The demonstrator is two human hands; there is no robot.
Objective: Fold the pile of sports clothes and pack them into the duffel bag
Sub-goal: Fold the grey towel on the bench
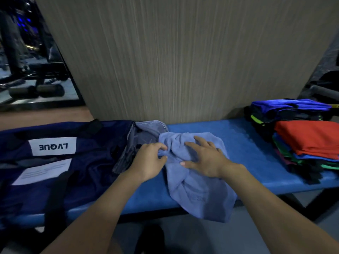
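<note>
On the blue tabletop [256, 143], the crumpled pale-blue garment [194, 180] ran from near edge toward the duffel bag [55, 171] at left, left hand [148, 160] pinching its far end, right hand [203, 158] spread flat atop.

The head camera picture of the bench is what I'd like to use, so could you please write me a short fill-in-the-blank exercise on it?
1. The left hand pinches the light blue ____.
2. The duffel bag lies on the bench, to the person's ____.
3. The top garment of the stack at the right is ____.
4. The right hand rests on the ____ garment.

Missing words: garment; left; red; light blue
</note>
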